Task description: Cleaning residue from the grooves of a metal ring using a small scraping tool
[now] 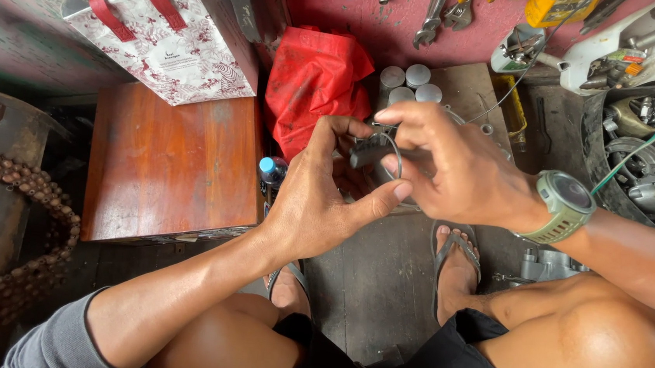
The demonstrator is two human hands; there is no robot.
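Observation:
Both hands meet above the dark floor between my knees. My left hand [318, 199] curls around a thin metal ring [396, 160], thumb stretched toward the right hand. My right hand [442, 166], with a green watch [566, 204] on its wrist, pinches a small dark metal part [369, 151] against the ring. What lies inside the left palm is hidden.
A reddish wooden box [169, 168] stands to the left under a patterned paper bag [169, 35]. A red plastic bag [314, 78], grey cylinders [405, 85] and a blue-capped bottle [270, 170] lie ahead. Tools [434, 13] hang on the red wall. Engine parts [650, 147] fill the right.

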